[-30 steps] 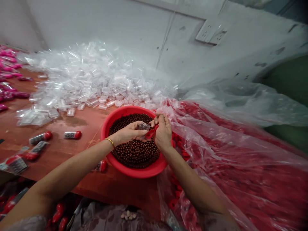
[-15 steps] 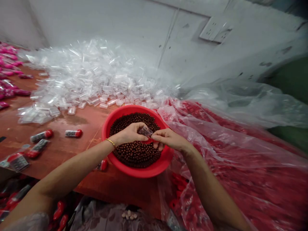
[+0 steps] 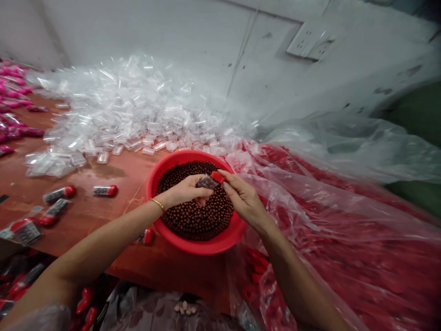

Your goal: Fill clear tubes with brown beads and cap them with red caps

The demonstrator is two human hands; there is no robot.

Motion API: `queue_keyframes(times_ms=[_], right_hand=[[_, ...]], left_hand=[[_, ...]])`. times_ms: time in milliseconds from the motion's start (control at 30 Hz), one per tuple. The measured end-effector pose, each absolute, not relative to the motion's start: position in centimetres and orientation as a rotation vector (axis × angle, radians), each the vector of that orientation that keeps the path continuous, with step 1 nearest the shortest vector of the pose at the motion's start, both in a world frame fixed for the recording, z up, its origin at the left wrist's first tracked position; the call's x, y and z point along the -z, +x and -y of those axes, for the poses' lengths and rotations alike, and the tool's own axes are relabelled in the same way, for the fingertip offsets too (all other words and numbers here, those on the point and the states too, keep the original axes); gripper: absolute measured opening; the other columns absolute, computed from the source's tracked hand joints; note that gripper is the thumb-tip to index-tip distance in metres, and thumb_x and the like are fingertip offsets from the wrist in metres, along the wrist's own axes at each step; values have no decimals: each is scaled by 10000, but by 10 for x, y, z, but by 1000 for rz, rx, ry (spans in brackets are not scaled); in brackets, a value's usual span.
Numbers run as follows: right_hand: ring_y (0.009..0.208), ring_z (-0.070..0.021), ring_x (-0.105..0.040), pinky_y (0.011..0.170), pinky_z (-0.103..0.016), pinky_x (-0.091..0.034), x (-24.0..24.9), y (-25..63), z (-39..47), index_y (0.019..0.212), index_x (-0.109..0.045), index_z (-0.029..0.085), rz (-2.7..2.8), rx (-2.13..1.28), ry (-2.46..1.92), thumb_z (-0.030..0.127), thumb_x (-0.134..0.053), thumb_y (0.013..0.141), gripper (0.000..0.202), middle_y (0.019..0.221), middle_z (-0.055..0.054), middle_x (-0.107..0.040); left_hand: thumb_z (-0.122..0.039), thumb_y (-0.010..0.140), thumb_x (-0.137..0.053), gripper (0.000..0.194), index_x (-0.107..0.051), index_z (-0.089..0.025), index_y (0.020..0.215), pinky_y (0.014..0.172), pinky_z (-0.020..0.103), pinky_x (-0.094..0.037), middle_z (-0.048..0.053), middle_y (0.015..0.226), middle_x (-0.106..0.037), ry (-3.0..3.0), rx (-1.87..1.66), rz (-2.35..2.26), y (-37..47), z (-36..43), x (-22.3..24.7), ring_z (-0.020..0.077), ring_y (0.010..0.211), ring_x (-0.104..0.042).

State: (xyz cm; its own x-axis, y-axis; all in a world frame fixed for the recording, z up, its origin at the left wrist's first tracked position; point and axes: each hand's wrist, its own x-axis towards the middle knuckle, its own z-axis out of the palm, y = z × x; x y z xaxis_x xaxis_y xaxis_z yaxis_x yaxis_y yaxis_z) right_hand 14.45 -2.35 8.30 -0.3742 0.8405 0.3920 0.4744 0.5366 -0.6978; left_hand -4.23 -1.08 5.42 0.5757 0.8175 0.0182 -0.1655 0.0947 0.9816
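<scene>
Over a red basin [image 3: 196, 248] of dark brown beads [image 3: 200, 220], my left hand [image 3: 188, 189] is closed on a small clear plastic container [image 3: 206, 182] with dark beads inside. Between the thumb and fingers of my right hand [image 3: 241, 195] is a red cap [image 3: 217, 176], held at the open-looking right end of the container. Whether cap and container touch is hard to make out. Both hands are above the beads, near the basin's middle and right side.
Clear plastic containers [image 3: 131, 110] are heaped at the back. Filled, red-capped containers [image 3: 105, 190] lie on the table [image 3: 103, 172] at left, others below its edge. Pink items [image 3: 15, 87] sit far left. A clear bag of red pieces [image 3: 327, 220] spreads at right, beneath a wall socket [image 3: 308, 41].
My right hand has turned and risen slightly, and a red cap now shows in its fingers. The container in my left hand is tilted a little differently and more visible.
</scene>
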Motion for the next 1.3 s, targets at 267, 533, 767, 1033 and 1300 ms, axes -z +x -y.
queue_keyframes(times_ms=[267,533,767,1033,1300], right_hand=[[788,-161,-589,744,-297,-511,-64,130,23,1337,-481,206,2160,-295,-976,194,-400,906,438,852,-60,-582],[858,-163,-623,769,-294,-528,-56,129,33,1388,-410,228,2179,-219,-892,151,-407,906,488,915,-72,-621],[849,-169,-653,756,-300,-538,-42,138,38,1350,-466,199,2201,-220,-862,148,-422,874,481,945,-84,-671],[582,-133,-564,558,-270,-487,-51,128,26,981,-669,196,1514,-623,-1079,456,-288,922,465,727,-33,-605],[1178,-214,-511,1041,-439,-348,-47,96,6,1387,-388,226,1535,-1310,-1184,639,-37,877,745,1282,-82,-543]], left_hand=[[-261,687,-632,233,-486,-133,815,397,152,-409,-67,615,-498,1362,-891,-724,-41,12,-52,27,421,-470],[-171,649,-530,143,-485,-143,781,390,166,-427,-82,588,-449,1428,-858,-780,-38,14,-47,37,425,-446],[-149,606,-499,80,-472,-148,682,404,159,-315,-70,547,-456,1647,-778,-891,-41,16,-50,48,444,-420],[-194,614,-521,82,-445,-166,602,422,187,-273,-63,482,-449,1803,-531,-836,-32,16,-54,67,433,-398],[-197,616,-531,114,-462,-160,533,406,224,-236,-45,458,-405,2191,-416,-943,-32,21,-46,69,401,-317]])
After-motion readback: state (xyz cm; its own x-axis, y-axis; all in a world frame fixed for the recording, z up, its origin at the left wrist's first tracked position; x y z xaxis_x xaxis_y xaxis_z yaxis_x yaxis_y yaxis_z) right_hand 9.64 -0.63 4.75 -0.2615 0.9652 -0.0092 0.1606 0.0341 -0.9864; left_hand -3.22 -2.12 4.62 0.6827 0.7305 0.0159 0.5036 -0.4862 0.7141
